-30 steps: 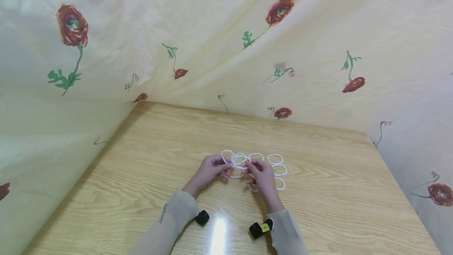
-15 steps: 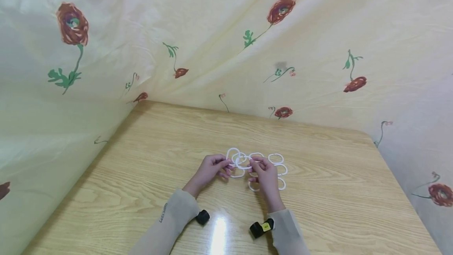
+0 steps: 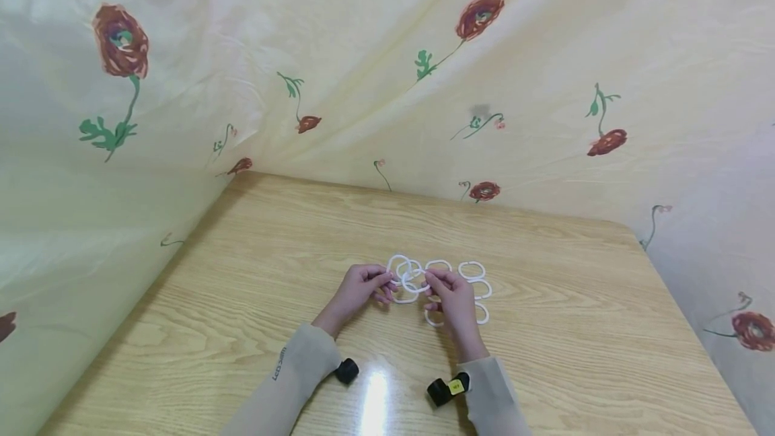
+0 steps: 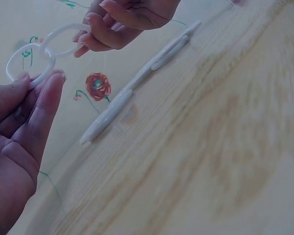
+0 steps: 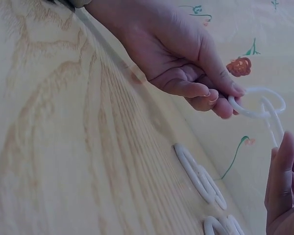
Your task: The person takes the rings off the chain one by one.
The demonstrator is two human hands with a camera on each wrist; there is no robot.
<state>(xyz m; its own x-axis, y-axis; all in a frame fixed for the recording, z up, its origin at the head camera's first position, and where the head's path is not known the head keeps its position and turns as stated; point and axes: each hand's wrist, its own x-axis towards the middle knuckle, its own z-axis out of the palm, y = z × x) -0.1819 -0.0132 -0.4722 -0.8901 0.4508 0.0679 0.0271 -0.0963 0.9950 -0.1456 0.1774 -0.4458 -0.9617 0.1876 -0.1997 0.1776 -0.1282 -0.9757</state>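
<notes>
Two white plastic link rings are hooked through each other between the hands, raised off the table. With thumb and fingertips the left hand [image 3: 363, 286] pinches the left ring [image 4: 52, 58], which stands fairly upright. The right hand [image 3: 454, 298] pinches the other ring [image 5: 252, 114] at its near side between thumb and index finger, its remaining fingers curled below. In the right wrist view the left ring passes through the opening of the right one. Whether either ring has a gap cannot be made out. Under the hands, more white rings lie on the table, partly hidden.
Several similar rings, among them one at the far right [image 3: 471, 262], lie flat in loose rows on the wood-grain table [image 3: 272, 254]. A flower-printed cloth [image 3: 363, 73] hangs along its back and sides. Both wrists carry small black cameras [image 3: 347, 372].
The left ring has turned more upright and shifted right. The right hand has moved slightly right, and its ring has tilted. Both hands keep their hold on the linked rings.
</notes>
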